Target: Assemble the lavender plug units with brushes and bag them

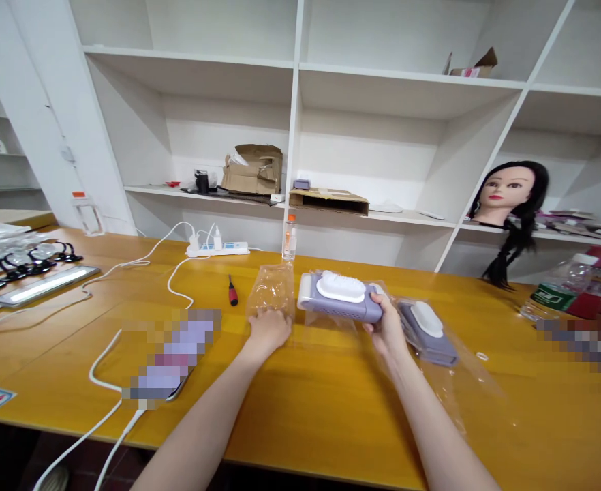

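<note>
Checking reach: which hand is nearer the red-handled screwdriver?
Left hand, just right of the red-handled screwdriver and nearer the person. Right hand is much farther right, gripping a lilac device.

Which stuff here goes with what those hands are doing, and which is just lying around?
Part of the job: left hand on a plastic bag; right hand holding a purple gadget; second purple gadget.

Just lying around: screwdriver; power strip; doll head.

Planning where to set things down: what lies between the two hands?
In the head view: a lilac and white handheld device gripped by the right hand, and clear plastic wrapping by the left hand.
</note>
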Demonstrator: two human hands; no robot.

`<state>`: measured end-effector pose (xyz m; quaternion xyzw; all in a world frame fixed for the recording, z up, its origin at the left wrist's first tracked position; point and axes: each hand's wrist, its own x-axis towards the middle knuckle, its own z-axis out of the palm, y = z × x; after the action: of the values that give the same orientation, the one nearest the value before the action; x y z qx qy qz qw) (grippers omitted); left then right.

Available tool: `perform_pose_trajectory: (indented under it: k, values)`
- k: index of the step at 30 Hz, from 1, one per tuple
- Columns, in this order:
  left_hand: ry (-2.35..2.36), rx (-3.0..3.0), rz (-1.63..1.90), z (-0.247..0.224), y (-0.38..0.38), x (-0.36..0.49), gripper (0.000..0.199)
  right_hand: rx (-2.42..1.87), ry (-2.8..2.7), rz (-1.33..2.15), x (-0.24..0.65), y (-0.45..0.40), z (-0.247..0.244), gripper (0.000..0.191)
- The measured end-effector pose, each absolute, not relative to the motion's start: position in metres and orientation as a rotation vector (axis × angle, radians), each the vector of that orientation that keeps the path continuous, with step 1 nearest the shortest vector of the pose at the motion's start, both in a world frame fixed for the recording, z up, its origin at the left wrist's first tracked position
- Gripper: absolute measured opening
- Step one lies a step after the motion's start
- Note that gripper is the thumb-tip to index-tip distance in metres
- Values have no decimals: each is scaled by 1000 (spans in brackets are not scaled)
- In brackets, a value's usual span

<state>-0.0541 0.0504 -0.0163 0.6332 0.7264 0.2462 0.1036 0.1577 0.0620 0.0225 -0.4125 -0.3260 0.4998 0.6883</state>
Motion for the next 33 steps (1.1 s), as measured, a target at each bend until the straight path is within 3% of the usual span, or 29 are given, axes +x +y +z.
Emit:
perform_pose_trajectory:
  k: [8,13,17,23,28,33]
  values:
    - [1979,1639,1125,-21,61,-67,26,-980,-887,1200,148,64,9,24]
    - [1601,1369,1439,-8,64,-77,41,-983,-967,1263,147,64,5,21]
    - [1237,1095,1402,-2,59,-73,58,-957,-1008,1287,142,60,3,23]
    - [960,843,1376,-4,56,-77,28,-1008,-1164,1537,139,46,6,19]
    - [919,948,1285,1,55,-94,28,-1121,-1459,1886,145,39,12,26]
    - [772,734,1315,4,55,-102,40,-1206,-1548,2031,142,40,3,27]
